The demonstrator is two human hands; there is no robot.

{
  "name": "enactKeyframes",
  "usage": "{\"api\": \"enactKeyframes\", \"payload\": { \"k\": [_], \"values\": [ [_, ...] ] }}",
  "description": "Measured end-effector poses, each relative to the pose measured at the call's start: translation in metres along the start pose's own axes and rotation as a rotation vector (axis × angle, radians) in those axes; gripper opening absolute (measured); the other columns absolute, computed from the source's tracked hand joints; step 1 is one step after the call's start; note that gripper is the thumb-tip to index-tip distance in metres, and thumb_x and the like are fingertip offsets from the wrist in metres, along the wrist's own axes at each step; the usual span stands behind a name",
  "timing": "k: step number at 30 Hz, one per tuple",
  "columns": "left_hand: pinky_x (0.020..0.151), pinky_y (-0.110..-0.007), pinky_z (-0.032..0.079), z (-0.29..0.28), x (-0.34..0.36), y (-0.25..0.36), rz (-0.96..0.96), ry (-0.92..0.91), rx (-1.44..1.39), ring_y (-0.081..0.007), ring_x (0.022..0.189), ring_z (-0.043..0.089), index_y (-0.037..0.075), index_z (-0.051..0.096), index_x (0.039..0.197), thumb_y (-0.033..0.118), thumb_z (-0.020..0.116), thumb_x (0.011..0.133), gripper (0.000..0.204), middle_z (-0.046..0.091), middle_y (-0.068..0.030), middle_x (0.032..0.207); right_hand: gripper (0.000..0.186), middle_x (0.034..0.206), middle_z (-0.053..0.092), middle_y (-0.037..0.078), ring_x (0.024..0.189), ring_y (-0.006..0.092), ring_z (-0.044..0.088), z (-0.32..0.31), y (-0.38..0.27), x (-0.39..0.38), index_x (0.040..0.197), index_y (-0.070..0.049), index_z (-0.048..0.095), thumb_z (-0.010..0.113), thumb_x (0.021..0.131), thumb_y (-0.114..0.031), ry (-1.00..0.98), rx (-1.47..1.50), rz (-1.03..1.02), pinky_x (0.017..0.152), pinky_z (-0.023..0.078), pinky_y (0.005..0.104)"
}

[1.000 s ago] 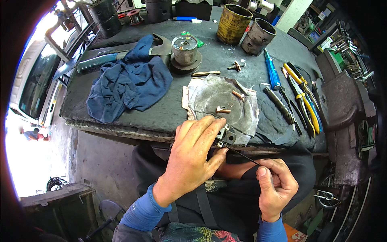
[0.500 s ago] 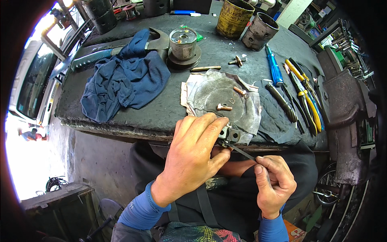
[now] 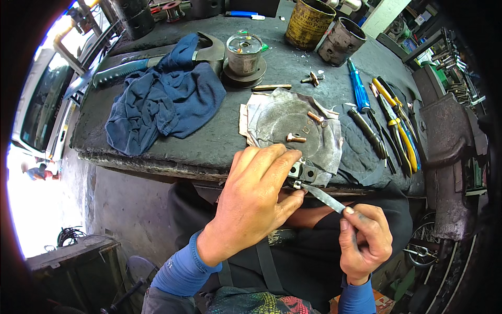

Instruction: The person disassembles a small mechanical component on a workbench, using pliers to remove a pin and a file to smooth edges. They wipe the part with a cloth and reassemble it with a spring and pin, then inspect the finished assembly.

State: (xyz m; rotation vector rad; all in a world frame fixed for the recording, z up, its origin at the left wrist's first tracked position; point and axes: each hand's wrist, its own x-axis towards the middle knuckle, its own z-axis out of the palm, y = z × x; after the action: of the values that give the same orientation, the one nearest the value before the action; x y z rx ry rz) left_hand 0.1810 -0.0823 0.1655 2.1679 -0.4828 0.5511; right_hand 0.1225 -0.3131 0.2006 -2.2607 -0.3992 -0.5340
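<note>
Bright blue long sleeves end at both wrists (snug cuffs); hands bare, dark trousers.

**Small metal part and thin strip, held at the counter's near edge**

The small metal part (image 3: 303,172) is a grey, blocky bracket-like piece with at least two dark holes showing on its upper face. It sits pinched in the fingers of the left hand (image 3: 256,201), just in front of the counter's (image 3: 209,141) near edge, and most of its body is hidden behind those fingers.

The thin metal strip (image 3: 323,197) is a narrow, flat, dull-grey blade. It slants down to the right: its upper end meets the underside of the part, and its lower end is gripped between the thumb and fingertips of the right hand (image 3: 363,243).
</note>
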Motion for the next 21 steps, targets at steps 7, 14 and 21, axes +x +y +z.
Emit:
{"api": "enactKeyframes", "payload": {
  "k": [7,14,21],
  "values": [
    [0.095,-0.045,0.054,-0.001,0.000,0.001,-0.007,-0.005,-0.005,-0.0366,0.107,0.066,0.004,0.074,0.128,0.013,0.095,0.068,0.064,0.071,-0.0170,0.123,0.020,0.099,0.076,0.013,0.063,0.0059,0.053,0.006,0.008,-0.008,0.106,0.002,0.080,0.083,0.087,0.005,0.149,0.152,0.087,0.054,0.035,0.0191],
    [0.095,-0.045,0.055,0.000,0.000,0.000,-0.001,0.003,-0.009,-0.0370,0.107,0.066,0.004,0.074,0.128,0.012,0.095,0.068,0.064,0.071,-0.0169,0.123,0.019,0.100,0.076,0.012,0.063,0.0032,0.051,0.012,0.004,-0.004,0.108,0.003,0.080,0.082,0.089,0.004,0.152,0.150,0.151,0.055,0.035,0.0186],
    [0.097,-0.045,0.054,0.000,0.000,-0.002,-0.005,-0.002,-0.019,-0.0369,0.110,0.066,0.005,0.074,0.128,0.009,0.092,0.066,0.064,0.071,-0.0164,0.124,0.017,0.101,0.077,0.015,0.065,0.0062,0.057,0.011,0.010,-0.004,0.106,0.004,0.079,0.080,0.090,0.005,0.109,0.172,0.076,0.055,0.039,0.0201]
  ]
}}
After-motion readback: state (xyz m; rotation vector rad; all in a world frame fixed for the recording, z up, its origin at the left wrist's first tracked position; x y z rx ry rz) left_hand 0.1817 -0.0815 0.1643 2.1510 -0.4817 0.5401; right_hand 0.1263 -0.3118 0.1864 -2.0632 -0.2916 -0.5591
